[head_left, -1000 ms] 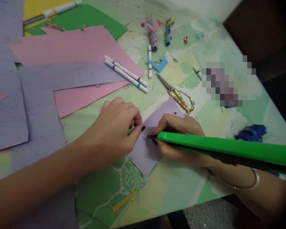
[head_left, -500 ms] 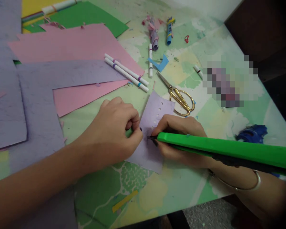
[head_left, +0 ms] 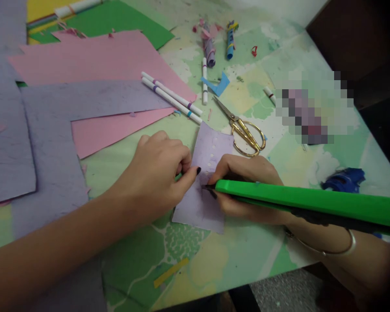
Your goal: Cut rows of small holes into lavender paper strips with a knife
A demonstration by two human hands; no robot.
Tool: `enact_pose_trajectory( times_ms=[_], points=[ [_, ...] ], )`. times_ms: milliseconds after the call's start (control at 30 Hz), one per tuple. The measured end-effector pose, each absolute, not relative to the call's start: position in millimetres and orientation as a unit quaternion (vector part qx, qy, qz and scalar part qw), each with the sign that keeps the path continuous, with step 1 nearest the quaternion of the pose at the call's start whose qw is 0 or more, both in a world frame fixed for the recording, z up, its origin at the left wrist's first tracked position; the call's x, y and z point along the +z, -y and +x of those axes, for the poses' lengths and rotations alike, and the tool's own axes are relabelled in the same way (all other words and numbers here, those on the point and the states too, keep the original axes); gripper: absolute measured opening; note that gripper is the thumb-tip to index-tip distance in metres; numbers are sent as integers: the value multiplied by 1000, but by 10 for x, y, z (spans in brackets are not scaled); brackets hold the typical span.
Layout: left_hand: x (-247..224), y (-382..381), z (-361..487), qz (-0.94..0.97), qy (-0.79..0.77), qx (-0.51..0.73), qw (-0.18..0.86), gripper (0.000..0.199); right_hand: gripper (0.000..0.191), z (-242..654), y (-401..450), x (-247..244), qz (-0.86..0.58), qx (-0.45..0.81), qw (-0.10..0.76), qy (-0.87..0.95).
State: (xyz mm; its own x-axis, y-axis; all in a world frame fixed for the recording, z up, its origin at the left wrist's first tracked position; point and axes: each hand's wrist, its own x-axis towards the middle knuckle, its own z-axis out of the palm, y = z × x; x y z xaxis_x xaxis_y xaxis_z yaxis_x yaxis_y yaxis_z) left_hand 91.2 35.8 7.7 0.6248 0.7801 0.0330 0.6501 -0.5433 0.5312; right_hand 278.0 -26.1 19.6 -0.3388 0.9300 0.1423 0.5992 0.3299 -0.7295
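A small piece of purple paper (head_left: 203, 212) lies on the patterned table, with a row of small holes near its upper right. My left hand (head_left: 165, 173) rests at the paper's left edge, fingers curled, its dark-nailed thumb over the paper. From the right, my right hand (head_left: 247, 186) grips a green tool (head_left: 299, 197) whose dark tip touches the middle of the paper. Gold-handled scissors (head_left: 247, 134) lie just beyond the right hand. What the left fingers hold, if anything, is hidden.
Large purple (head_left: 55, 151), pink (head_left: 117, 56) and green sheets cover the left and back. White markers (head_left: 172, 99), a blue scrap (head_left: 220, 84) and rolled paper tubes (head_left: 230, 43) lie farther back. A blue object (head_left: 344, 180) sits at the right.
The small purple paper has turned slightly and its top has shifted left. My left thumb has moved a little up and right over it. The green tool stays in my right hand.
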Motion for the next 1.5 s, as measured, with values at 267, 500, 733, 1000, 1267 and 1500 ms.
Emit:
enact_pose_trajectory(
  times_ms=[267,500,733,1000,1267,1500],
  points=[
    [88,-349,909,863,-420,134,248,23,12,2784,257,205,-491,286,287,771],
    [79,-331,920,863,-423,140,239,24,12,2785,277,199,-498,288,296,763],
    [118,-135,745,874,-425,148,182,39,12,2804,226,243,-518,307,287,745],
    [134,-404,650,847,-476,223,81,34,15,2864,216,274,-508,344,258,747],
    [25,-685,723,826,-468,223,220,36,11,2836,206,294,-531,376,242,719],
    [249,-676,461,783,-486,104,374,36,13,2850,209,309,-533,350,241,731]
  ],
)
